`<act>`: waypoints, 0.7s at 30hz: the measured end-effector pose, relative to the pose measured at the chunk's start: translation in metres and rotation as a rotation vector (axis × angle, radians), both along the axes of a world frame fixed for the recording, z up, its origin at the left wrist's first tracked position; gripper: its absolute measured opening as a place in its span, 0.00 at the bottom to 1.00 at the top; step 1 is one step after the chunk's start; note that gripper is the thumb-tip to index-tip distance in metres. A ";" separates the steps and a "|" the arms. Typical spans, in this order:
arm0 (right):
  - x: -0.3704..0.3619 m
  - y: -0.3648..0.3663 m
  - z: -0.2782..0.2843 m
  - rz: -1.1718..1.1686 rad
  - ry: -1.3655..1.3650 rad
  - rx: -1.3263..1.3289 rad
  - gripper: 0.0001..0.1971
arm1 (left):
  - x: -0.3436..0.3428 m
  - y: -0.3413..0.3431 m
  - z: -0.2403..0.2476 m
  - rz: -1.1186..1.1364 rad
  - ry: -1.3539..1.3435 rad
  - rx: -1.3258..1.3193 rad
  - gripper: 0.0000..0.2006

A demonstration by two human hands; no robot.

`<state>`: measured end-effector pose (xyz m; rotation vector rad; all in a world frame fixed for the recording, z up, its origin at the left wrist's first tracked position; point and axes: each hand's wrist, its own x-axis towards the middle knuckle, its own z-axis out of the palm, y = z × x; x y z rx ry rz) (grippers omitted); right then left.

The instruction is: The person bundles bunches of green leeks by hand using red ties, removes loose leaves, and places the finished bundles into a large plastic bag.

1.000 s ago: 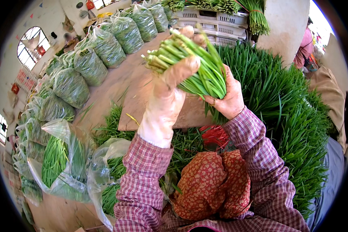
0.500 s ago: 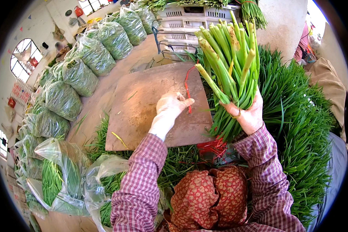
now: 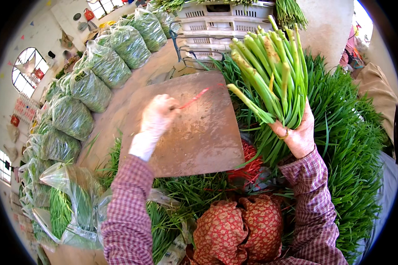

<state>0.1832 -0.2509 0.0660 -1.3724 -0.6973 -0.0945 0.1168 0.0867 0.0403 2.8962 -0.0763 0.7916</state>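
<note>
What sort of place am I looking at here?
Probably a packing shed for fresh vegetables, though I can't be sure: plastic bags full of greenery stand in a row, white crates are stacked farther off, and long-leaved greens are heaped beside the right hand.

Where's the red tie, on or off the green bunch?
Off: the red tie extends from the left hand over the brown board, not wrapped around the green bunch.

The left hand [image 3: 160, 114] pinches 1 red tie [image 3: 194, 99] over the brown surface [image 3: 199, 145]; the right hand [image 3: 297, 132] grips 1 green stalk bunch [image 3: 276, 73].
</note>
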 end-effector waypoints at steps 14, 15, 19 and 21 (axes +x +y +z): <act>-0.002 0.155 -0.004 0.074 -0.391 0.042 0.40 | -0.230 0.084 0.067 0.258 -0.229 0.137 0.08; -0.014 0.178 -0.007 0.120 -0.339 0.048 0.40 | -0.253 0.085 0.080 0.291 -0.233 0.180 0.09; -0.077 0.252 -0.018 0.504 -0.023 0.270 0.35 | -0.314 0.095 0.104 0.387 -0.251 0.314 0.10; -0.114 0.287 -0.023 0.644 0.188 0.419 0.34 | -0.340 0.096 0.119 0.456 -0.182 0.393 0.09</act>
